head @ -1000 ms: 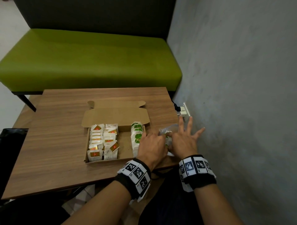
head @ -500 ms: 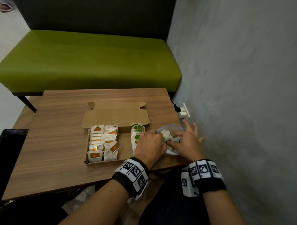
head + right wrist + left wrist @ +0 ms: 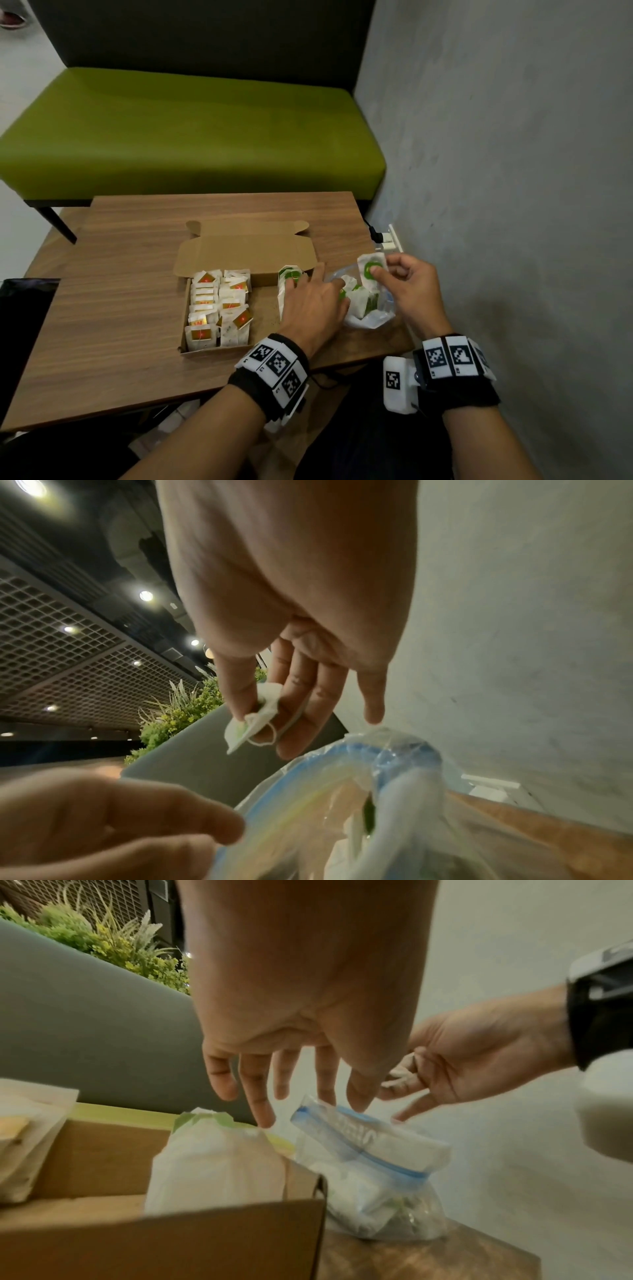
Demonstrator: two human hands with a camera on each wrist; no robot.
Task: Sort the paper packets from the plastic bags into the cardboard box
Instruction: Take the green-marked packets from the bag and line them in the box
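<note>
Right hand (image 3: 407,291) is up above the bag mouth, thumb and forefinger pinching one green-marked paper packet (image 3: 371,270) by its face, the other fingers loosely spread and pointing down — the right wrist view shows the packet (image 3: 255,715) squeezed between thumb and fingers with a loop of string dangling off it. Left hand (image 3: 315,305) lies palm-down just beside it, fingers straight and fanned, holding nothing; in the left wrist view its fingertips (image 3: 263,1115) hang over the box's right end and the rim of the plastic bag (image 3: 373,1172), whether they touch it I cannot tell. Both wrists wear black bands with printed marker squares.

The clear plastic bag (image 3: 370,308), blue zip strip at its open mouth, sits near the tabletop's (image 3: 113,308) right edge, close to the near corner, touching the right wall of the cardboard box (image 3: 219,347) — more green packets are bunched inside it. The box lies flat toward the near edge, lid flap folded back toward the far side. Inside: a row of green packets (image 3: 286,284) standing along the right wall, two rows of red-marked packets (image 3: 219,305) filling the left half, bare cardboard floor between them.

Beyond the far edge stands a green bench (image 3: 191,137); a grey wall (image 3: 513,171) with a white plug (image 3: 385,240) runs along the right.
</note>
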